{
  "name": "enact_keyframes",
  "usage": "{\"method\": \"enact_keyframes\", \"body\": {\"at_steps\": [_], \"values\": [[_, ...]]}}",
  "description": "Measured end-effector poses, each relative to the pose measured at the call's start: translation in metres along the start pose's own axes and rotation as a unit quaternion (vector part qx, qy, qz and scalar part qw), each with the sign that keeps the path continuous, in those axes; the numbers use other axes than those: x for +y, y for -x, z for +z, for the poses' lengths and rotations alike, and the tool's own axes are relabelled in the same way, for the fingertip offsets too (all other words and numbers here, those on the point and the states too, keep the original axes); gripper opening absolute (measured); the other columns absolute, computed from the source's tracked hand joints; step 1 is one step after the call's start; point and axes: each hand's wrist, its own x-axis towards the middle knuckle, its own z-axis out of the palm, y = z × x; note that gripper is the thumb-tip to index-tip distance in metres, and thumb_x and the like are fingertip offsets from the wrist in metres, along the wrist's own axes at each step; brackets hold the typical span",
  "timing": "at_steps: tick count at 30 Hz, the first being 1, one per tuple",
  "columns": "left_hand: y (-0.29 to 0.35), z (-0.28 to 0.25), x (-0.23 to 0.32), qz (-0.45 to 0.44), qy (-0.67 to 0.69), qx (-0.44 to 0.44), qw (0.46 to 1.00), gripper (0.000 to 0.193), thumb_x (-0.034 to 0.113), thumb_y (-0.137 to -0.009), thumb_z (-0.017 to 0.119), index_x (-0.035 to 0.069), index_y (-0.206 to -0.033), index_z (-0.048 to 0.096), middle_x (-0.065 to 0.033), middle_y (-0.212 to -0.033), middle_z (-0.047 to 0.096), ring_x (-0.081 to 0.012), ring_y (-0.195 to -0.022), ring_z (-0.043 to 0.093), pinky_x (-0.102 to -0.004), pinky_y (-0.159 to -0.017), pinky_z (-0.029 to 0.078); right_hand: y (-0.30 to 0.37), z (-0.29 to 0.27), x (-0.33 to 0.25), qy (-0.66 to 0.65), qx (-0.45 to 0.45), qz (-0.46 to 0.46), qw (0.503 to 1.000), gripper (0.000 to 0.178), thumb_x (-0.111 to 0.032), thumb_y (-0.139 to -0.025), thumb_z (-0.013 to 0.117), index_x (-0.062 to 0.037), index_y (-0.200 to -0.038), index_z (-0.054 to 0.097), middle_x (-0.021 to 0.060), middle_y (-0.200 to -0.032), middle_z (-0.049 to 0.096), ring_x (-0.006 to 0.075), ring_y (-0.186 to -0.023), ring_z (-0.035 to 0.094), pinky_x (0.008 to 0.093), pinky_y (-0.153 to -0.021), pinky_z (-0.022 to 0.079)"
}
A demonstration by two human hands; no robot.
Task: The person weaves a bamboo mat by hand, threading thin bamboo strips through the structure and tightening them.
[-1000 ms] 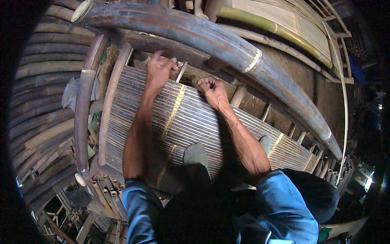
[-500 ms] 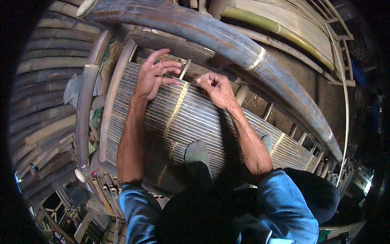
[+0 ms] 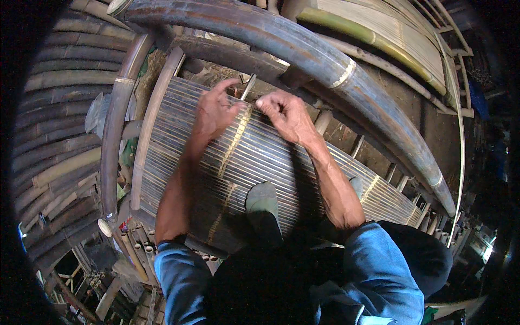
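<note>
Under both of my hands lies a panel of narrow, dark bamboo slats, crossed by pale woven binding lines. My left hand is at the panel's far edge, left of one pale binding. Its fingers are bent and apart, slightly blurred, and I make out nothing held in them. Right of that binding, my right hand is closed in a pinch at the edge. What the pinch holds, if anything, is too small to name. Between the hands, a thin pale strip sticks out beyond the edge.
A thick, dark bamboo pole curves across beyond the panel. On the left stand a bamboo post and a wall of stacked bamboo. My foot rests on the slats. Cut bamboo tubes stand at lower left.
My left hand has moved nearer the binding, its spread fingers bending inward. My right hand has shifted slightly left and stays pinched. The view has shifted a little.
</note>
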Motion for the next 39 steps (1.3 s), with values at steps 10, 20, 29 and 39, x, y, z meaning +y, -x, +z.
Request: {"method": "enact_keyframes", "body": {"at_steps": [10,20,29,39], "values": [[0.139,-0.173,-0.018,-0.209,0.031,-0.063,0.975,0.018,0.017,-0.093,0.072,0.004,-0.082,0.067,0.0058,-0.074,0.061,-0.0041,-0.065,0.047,-0.0226,-0.059,0.036,-0.017,0.005,0.029,0.019,0.053,-0.080,0.995,0.026,-0.027,-0.091,0.067,-0.0021,-0.095,0.074,0.0162,-0.088,0.069,0.0299,-0.083,0.064,0.0403,-0.077,0.051],[0.146,-0.096,0.020,-0.157,0.116,0.026,0.980,0.015,0.014,-0.096,0.066,0.000,-0.096,0.070,-0.0054,-0.093,0.068,-0.0089,-0.084,0.061,-0.0238,-0.071,0.048,-0.034,0.046,0.030,-0.075,0.018,0.005,0.997,0.035,-0.034,-0.095,0.065,0.0000,-0.087,0.069,0.0082,-0.071,0.060,0.0186,-0.069,0.056,0.0382,-0.067,0.046],[0.093,-0.135,0.083,-0.102,0.174,0.135,0.970,0.011,0.008,-0.096,0.064,-0.001,-0.097,0.071,-0.0032,-0.085,0.070,-0.0118,-0.079,0.066,-0.0260,-0.075,0.053,-0.012,-0.022,-0.049,-0.042,-0.039,-0.028,0.998,0.035,-0.032,-0.091,0.074,0.0007,-0.103,0.070,0.0048,-0.074,0.060,0.0127,-0.066,0.054,0.0322,-0.062,0.045],[0.009,-0.110,0.131,0.090,0.256,0.053,0.961,0.016,0.015,-0.096,0.068,0.000,-0.094,0.072,-0.0006,-0.073,0.066,-0.0070,-0.065,0.059,-0.0226,-0.061,0.047,0.027,-0.047,-0.119,-0.235,-0.067,-0.138,0.960,0.021,-0.021,-0.095,0.070,-0.0006,-0.100,0.073,0.0048,-0.082,0.069,0.0081,-0.068,0.058,0.0249,-0.063,0.047]]}}
